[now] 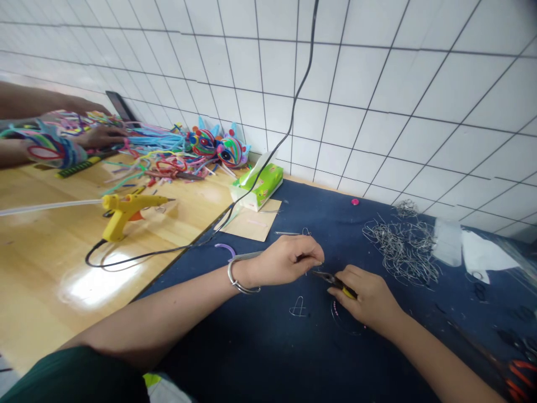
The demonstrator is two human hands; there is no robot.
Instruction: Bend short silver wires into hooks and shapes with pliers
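Observation:
My left hand (287,258) hovers over the dark blue mat (260,347), fingers pinched on a thin piece of wire that is hard to make out. My right hand (369,299) is closed round small yellow-handled pliers (335,281), whose tip points left at the pinched fingers. A silver bangle (239,275) sits on my left wrist. A bent wire shape (298,308) lies on the mat just below both hands. A tangled heap of silver wire pieces (398,249) lies to the right.
A yellow glue gun (126,210) with a black cord lies on the wooden table (46,263) at left. A green tissue box (258,187) stands behind a card. Another person's hands (98,134) work among coloured pipe cleaners at far left. Red-handled pliers (518,378) lie at bottom right.

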